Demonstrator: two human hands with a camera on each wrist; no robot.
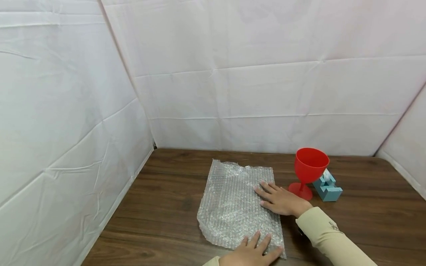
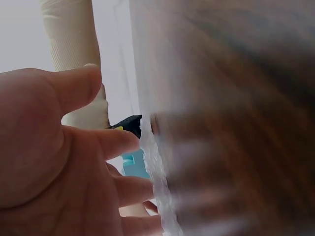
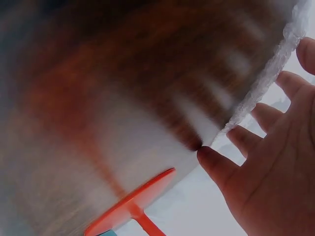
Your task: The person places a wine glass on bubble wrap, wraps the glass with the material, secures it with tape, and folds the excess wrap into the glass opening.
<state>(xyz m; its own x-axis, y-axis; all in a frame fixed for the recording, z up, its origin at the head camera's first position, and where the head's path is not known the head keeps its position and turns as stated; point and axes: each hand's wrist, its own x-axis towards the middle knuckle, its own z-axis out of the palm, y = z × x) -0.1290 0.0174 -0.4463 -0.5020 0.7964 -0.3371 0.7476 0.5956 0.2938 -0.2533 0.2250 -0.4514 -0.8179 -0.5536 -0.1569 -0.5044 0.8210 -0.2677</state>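
1. Left hand [image 1: 252, 253], fingers spread, bubble wrap [image 1: 233, 205] beneath its fingers!
2. Right hand [image 1: 282, 201], spread too, bubble wrap under its fingertips.
3. Red goblet [image 1: 307, 172] just beyond that hand, turquoise tape dispenser [image 1: 330, 194] farther right.

Left hand [image 1: 250, 254]: cut off by the head view's lower edge. Bubble wrap [image 1: 233, 199]: right edge partly hidden under the right hand [image 1: 281, 199]. Right sleeve print [image 1: 334, 226]: too small to read. Teal tape dispenser [image 1: 331, 194]: partly hidden behind the red goblet [image 1: 307, 170]. Wooden tabletop [image 1: 159, 210]: blurred in both wrist views.
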